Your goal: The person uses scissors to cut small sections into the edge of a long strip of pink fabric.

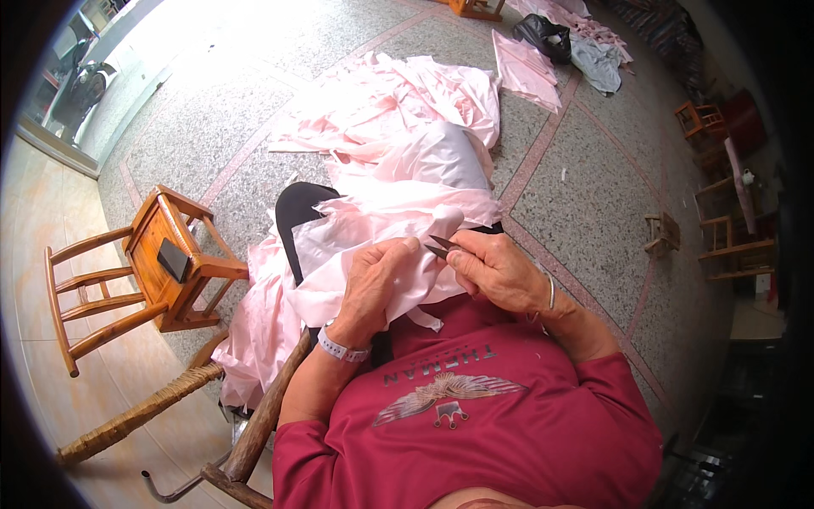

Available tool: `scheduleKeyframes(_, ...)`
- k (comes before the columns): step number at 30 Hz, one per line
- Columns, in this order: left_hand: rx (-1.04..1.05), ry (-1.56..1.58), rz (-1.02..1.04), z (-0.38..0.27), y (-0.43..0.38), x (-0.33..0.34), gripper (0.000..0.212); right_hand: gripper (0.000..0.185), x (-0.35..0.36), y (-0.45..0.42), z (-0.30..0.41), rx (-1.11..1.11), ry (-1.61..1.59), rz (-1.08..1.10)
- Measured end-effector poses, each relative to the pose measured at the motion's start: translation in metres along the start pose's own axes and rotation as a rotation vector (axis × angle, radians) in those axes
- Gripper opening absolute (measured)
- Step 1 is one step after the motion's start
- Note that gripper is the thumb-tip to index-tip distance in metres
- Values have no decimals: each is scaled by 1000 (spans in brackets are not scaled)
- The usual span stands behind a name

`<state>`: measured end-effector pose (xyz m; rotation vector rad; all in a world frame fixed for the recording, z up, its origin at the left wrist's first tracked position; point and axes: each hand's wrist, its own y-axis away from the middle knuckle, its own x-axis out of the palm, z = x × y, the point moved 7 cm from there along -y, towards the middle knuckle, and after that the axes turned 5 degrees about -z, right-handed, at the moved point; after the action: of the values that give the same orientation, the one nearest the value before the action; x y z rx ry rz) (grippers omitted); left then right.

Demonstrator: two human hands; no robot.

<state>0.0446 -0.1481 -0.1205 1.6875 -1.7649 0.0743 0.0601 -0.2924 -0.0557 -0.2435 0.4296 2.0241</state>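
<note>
Pale pink cloth lies across my lap and over my knees, spilling toward the floor. My left hand pinches a gathered part of it between thumb and fingers. In my right hand is a pair of small dark thread snips, whose two blades point left and stand apart. The blade tips are close to my left thumb, beside the bunched cloth. A narrow strip of the cloth hangs toward my red shirt.
A large pink cloth heap spreads over the speckled floor ahead. At left stands a wooden chair bearing a dark flat object. Beside me are a wooden pole and a cord-wrapped bar. A black plastic bag and small stool are farther right.
</note>
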Motion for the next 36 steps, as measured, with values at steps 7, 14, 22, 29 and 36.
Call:
scheduleKeyframes(7,-5,0,-16,2,-1,-1,28,22,0,-1,-1,-3,12,8)
scheduleKeyframes(14,-1,-13,-19,0,-1,-2,28,21,-1,-1,-1,16,13,19)
scheduleKeyframes(22,8,-22,-11,-3,0,-1,27,21,1,-2,1,30,-26,42)
scheduleKeyframes(29,0,10,-2,-2,0,-1,27,22,0,-1,-3,9,-62,34)
scheduleKeyframes(36,-8,-15,-9,1,-1,-2,27,22,-1,-2,1,2,-4,42)
